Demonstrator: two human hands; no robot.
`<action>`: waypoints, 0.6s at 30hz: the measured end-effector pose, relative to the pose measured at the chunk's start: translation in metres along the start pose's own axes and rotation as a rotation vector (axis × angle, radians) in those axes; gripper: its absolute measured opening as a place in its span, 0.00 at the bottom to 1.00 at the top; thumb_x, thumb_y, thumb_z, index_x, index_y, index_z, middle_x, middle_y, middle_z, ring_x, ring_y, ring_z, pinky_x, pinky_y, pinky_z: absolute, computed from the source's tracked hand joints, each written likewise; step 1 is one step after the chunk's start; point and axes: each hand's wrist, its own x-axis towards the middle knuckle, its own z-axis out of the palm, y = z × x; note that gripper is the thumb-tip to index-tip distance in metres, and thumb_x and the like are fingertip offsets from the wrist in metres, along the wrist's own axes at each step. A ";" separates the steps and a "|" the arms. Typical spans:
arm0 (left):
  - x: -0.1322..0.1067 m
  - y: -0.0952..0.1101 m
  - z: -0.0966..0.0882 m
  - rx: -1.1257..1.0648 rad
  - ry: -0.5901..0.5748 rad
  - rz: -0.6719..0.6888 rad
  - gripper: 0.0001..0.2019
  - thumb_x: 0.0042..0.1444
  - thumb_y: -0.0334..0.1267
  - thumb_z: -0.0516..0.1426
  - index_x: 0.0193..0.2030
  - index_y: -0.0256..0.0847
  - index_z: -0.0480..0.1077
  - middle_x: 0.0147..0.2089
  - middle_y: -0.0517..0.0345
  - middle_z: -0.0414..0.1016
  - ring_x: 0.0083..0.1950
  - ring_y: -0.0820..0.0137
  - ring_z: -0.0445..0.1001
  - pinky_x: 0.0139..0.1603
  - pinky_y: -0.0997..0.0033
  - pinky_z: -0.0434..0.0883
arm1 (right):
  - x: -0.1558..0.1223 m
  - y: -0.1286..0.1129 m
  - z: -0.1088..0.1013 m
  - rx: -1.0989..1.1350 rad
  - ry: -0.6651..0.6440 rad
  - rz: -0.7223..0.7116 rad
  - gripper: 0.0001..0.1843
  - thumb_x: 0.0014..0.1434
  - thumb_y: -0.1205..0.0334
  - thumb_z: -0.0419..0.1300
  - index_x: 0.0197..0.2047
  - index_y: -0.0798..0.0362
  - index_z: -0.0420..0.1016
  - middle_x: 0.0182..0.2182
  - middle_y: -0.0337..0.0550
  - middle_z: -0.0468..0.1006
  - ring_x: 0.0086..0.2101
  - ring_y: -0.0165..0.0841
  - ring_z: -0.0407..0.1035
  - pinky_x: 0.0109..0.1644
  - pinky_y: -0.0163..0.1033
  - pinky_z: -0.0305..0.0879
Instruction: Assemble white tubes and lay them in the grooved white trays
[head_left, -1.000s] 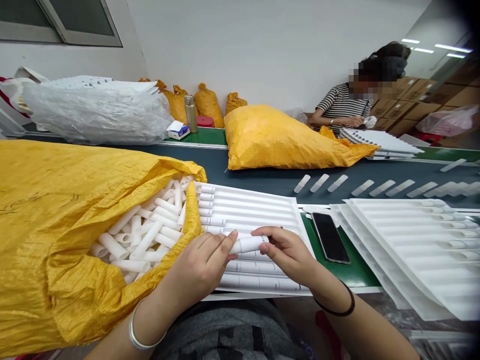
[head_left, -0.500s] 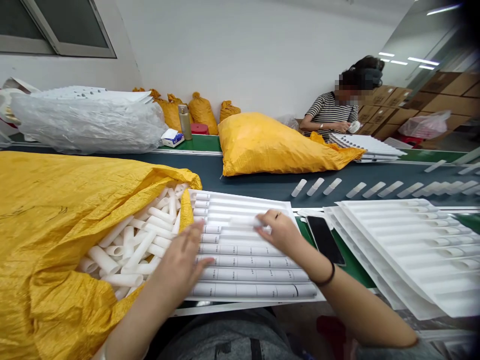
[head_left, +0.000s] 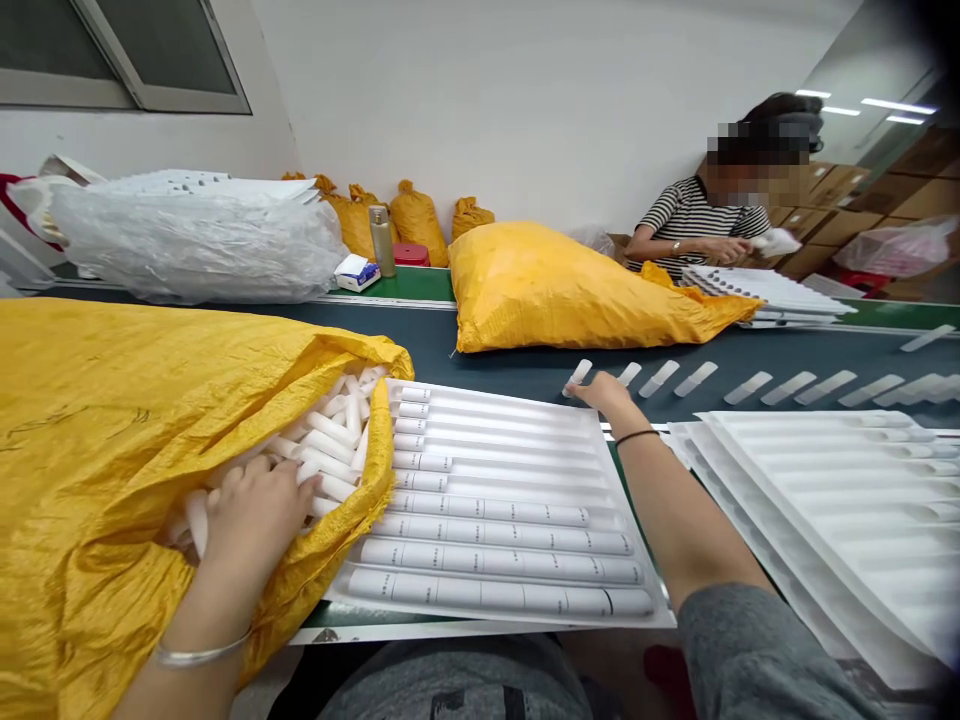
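Note:
My left hand (head_left: 259, 500) is inside the mouth of a large yellow woven sack (head_left: 172, 350), its fingers curled over the loose white plastic tubes (head_left: 330, 440). One tube end shows between its thumb and fingers; the fingertips are partly hidden. Over the dark conveyor belt, my right hand (head_left: 604, 392) pinches a white tube (head_left: 579, 374) that stands tilted at the belt's near side. Between my hands lies a white ridged tray (head_left: 525, 425). Printed paper-wrapped rolls (head_left: 495, 560) fill its near grooves, and short printed pieces sit at the left ends of the far grooves.
Several white tubes (head_left: 697, 378) stand in a row along the belt (head_left: 420, 340). Stacked white trays (head_left: 810, 500) lie at the right. A full yellow sack (head_left: 570, 290) rests on the belt. Across it, a person in a striped top (head_left: 675, 215) handles something white.
My left hand has gone from the tray into the sack of tubes. My right hand has moved from over the tray out to the belt, with a tube in its fingers.

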 end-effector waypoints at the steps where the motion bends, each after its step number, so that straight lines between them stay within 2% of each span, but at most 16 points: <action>1: 0.002 0.002 -0.001 -0.002 0.000 -0.005 0.20 0.59 0.47 0.47 0.40 0.36 0.75 0.43 0.32 0.71 0.46 0.41 0.68 0.40 0.46 0.64 | -0.012 0.001 -0.004 -0.012 -0.012 0.001 0.25 0.57 0.51 0.59 0.41 0.69 0.74 0.36 0.67 0.77 0.38 0.47 0.73 0.37 0.43 0.65; 3: 0.005 0.006 -0.004 -0.024 0.003 -0.001 0.19 0.59 0.44 0.47 0.40 0.36 0.75 0.43 0.34 0.71 0.47 0.42 0.68 0.42 0.46 0.64 | -0.046 0.003 -0.008 -0.020 -0.080 -0.037 0.21 0.59 0.52 0.56 0.41 0.65 0.76 0.37 0.64 0.78 0.38 0.46 0.74 0.37 0.42 0.66; 5: 0.006 0.008 -0.007 -0.106 0.063 -0.006 0.18 0.59 0.42 0.48 0.42 0.35 0.75 0.44 0.35 0.71 0.48 0.43 0.68 0.44 0.45 0.64 | -0.088 0.009 -0.003 0.008 -0.203 -0.155 0.15 0.58 0.55 0.56 0.35 0.57 0.79 0.35 0.54 0.80 0.36 0.42 0.75 0.36 0.39 0.67; 7: 0.003 0.011 -0.012 -0.302 0.170 0.036 0.18 0.60 0.43 0.49 0.47 0.34 0.72 0.46 0.38 0.71 0.50 0.47 0.68 0.49 0.46 0.64 | -0.128 0.018 0.009 0.045 -0.353 -0.269 0.10 0.54 0.57 0.60 0.32 0.51 0.81 0.34 0.48 0.81 0.33 0.39 0.75 0.34 0.37 0.68; 9: -0.004 0.017 -0.019 -0.570 0.249 0.118 0.17 0.60 0.44 0.51 0.49 0.36 0.69 0.48 0.43 0.72 0.50 0.54 0.69 0.52 0.53 0.66 | -0.155 0.027 0.021 0.050 -0.412 -0.383 0.10 0.52 0.61 0.60 0.35 0.51 0.81 0.38 0.48 0.81 0.35 0.39 0.75 0.38 0.38 0.70; 11: -0.015 0.027 -0.025 -0.831 0.276 0.192 0.14 0.59 0.44 0.54 0.49 0.40 0.68 0.47 0.49 0.72 0.49 0.61 0.70 0.53 0.58 0.67 | -0.167 0.031 0.027 0.014 -0.386 -0.471 0.11 0.52 0.64 0.58 0.38 0.53 0.81 0.41 0.49 0.79 0.39 0.41 0.74 0.45 0.42 0.69; 13: -0.027 0.042 -0.031 -1.105 0.281 0.228 0.12 0.59 0.41 0.56 0.48 0.41 0.67 0.48 0.51 0.72 0.49 0.64 0.72 0.53 0.61 0.69 | -0.171 0.028 0.024 -0.037 -0.326 -0.526 0.10 0.52 0.65 0.58 0.36 0.54 0.79 0.39 0.50 0.78 0.40 0.43 0.73 0.46 0.44 0.67; 16: -0.045 0.067 -0.036 -1.581 0.263 0.199 0.12 0.56 0.37 0.60 0.46 0.43 0.65 0.49 0.53 0.74 0.51 0.66 0.74 0.51 0.65 0.72 | -0.176 0.013 0.009 -0.011 -0.199 -0.507 0.09 0.53 0.64 0.57 0.38 0.54 0.72 0.33 0.47 0.76 0.32 0.39 0.70 0.37 0.42 0.67; 18: -0.053 0.082 -0.038 -1.816 0.227 0.148 0.13 0.56 0.36 0.61 0.45 0.44 0.62 0.48 0.55 0.76 0.47 0.69 0.76 0.47 0.69 0.74 | -0.185 -0.004 0.002 0.161 -0.105 -0.504 0.08 0.56 0.62 0.56 0.40 0.52 0.69 0.31 0.44 0.74 0.30 0.36 0.68 0.34 0.40 0.66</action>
